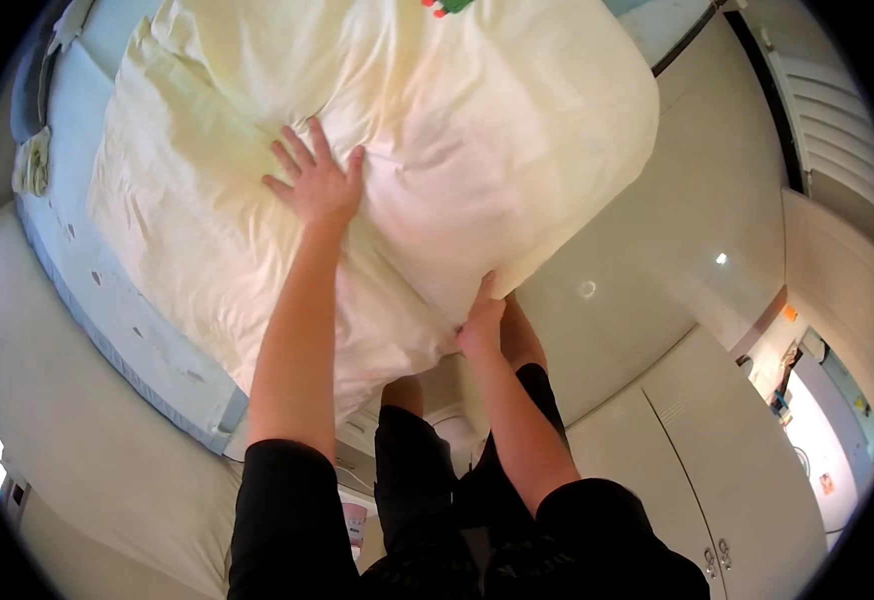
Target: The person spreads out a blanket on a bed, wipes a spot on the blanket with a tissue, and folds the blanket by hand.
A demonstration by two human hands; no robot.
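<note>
A cream-coloured quilt (497,150) lies bunched and puffy over the bed, its near edge hanging towards my legs. My left hand (322,185) presses on top of it with the fingers spread, by a crease near the middle. At the near edge, my right hand (483,318) grips the quilt, with the thumb on top and the other fingers partly hidden. Wrinkles run from the left hand down to that edge.
The pale blue bed sheet (107,270) shows at the left, beside a padded cream bed edge (87,400). A small red and green object (447,7) sits at the top. White cabinet doors (697,450) stand at the lower right, next to the glossy floor (647,260).
</note>
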